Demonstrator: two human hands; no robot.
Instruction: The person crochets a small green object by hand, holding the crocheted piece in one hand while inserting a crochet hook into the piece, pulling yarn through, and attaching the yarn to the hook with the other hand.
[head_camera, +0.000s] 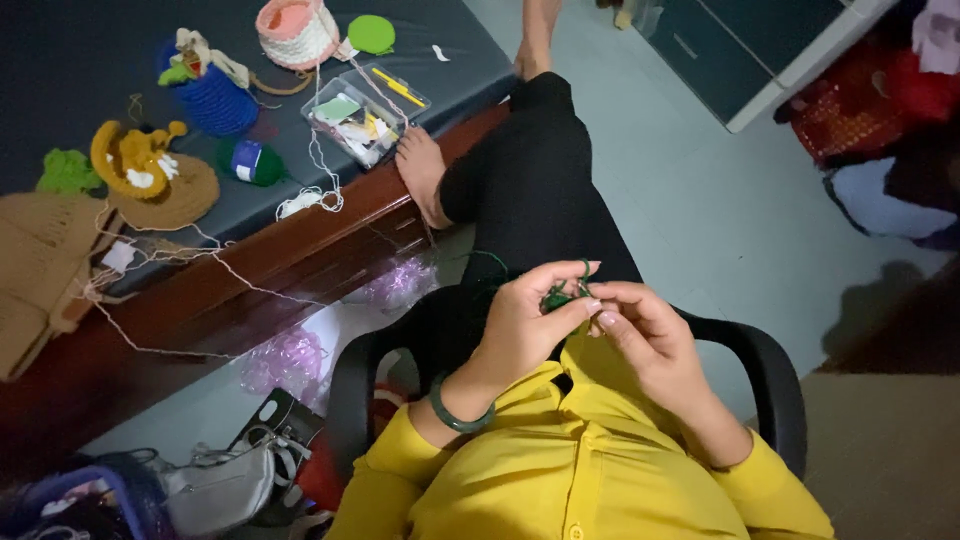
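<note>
Seated person, yellow shirt, black trousers, in a black armchair (770, 370); one bare foot propped on the edge of the low wooden platform (330, 235).

Left hand (525, 320): fingers curled, thumb and forefinger pinching a small dark green crochet piece (556, 296) at chest height, above the lap. A green bangle (455, 410) sits on that wrist. A loop of green yarn passes over the raised forefinger.

Right hand (640, 325): fingers bent inward, tips pressed against the same green piece from the other side; the two hands touch at the fingertips. Cannot tell whether a hook is held, as the detail is too small and dim.

A thin green strand (480, 258) runs from the piece back across the trousers toward the platform.

On the platform's dark mat (80, 60): a green yarn ball (252, 162) with a paper band, a blue crocheted pouch (212, 95), a pink and white crocheted basket (298, 32), a flat green disc (371, 33), a yellow-brown crocheted hat (150, 170), a tan knitted piece (35, 270) at the left edge, and a clear plastic box (362, 112) of small notions. Loose white thread (310, 200) trails over the mat and down the wooden side.

On the floor beside the chair: crumpled clear plastic (285, 360) and a grey bag (215, 485).
</note>
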